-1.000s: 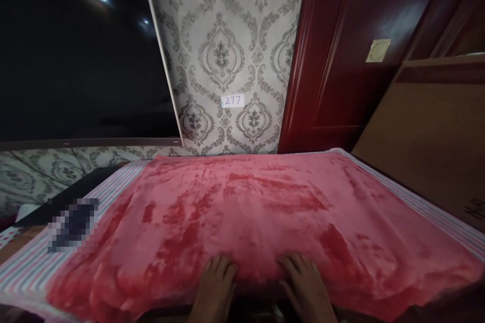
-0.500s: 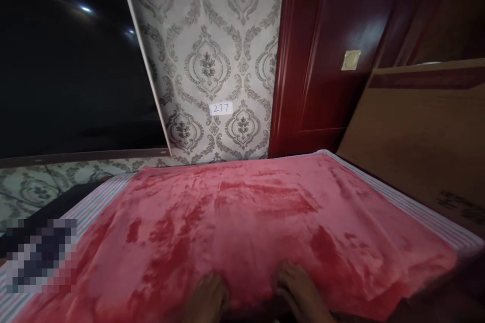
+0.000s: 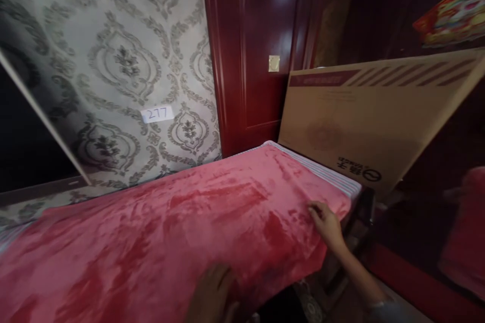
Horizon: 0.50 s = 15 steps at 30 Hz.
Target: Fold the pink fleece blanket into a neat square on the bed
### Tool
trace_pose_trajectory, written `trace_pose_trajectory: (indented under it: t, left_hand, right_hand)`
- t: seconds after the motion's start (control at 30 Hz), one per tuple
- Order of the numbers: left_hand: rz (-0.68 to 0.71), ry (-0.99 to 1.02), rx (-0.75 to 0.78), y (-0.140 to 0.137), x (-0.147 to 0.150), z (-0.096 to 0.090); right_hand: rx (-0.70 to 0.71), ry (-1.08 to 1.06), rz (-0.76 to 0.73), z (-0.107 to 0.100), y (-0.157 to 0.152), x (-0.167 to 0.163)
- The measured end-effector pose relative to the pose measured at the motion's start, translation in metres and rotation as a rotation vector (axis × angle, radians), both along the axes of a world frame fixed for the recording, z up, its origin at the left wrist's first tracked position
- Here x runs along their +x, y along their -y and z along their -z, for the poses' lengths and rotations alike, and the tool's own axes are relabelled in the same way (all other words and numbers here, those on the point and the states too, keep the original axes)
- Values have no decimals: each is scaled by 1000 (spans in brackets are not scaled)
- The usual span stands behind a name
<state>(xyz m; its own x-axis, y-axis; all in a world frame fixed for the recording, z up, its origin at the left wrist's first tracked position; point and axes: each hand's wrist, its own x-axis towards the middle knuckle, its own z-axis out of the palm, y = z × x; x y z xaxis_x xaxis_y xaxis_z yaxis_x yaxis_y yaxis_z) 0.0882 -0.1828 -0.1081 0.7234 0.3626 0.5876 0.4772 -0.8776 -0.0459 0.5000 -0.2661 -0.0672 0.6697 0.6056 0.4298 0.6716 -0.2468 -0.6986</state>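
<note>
- The pinkish-red plush blanket [image 3: 197,217] lies spread over the surface in front of you, from the left side across to the right, slightly rumpled at its right end.
- Your left hand [image 3: 212,287] is at the blanket's near edge, around the middle, blurred and dark; you cannot tell from this view whether its fingers grasp the cloth.
- Your right hand [image 3: 325,223] reaches out to the blanket's right end, fingers bent toward the plush; whether they pinch it or only rest there, you cannot tell.
- Beneath the blanket, a striped cloth [image 3: 322,171] shows along the right edge.
- To your far right leans a large cardboard box [image 3: 364,116], beside a dark red panel [image 3: 261,35].
- On the patterned wall [image 3: 125,60] at the far side, you face a white label [image 3: 157,114] reading 277.
</note>
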Motion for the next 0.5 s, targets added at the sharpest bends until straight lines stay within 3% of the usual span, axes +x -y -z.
trace_pose_trajectory:
  t: [0.1,0.27,0.5]
  left_hand:
    - [92,19,85,-13,29,-4]
    - [68,-60,162,-40,42,-13]
    - [5,-162,160,-44,43,23]
  right_hand:
    - [-214,-1,237,-18,2,60]
    - [-404,-15,375,-32,-12,110]
    - [-590,-7,441,-30,-36,140]
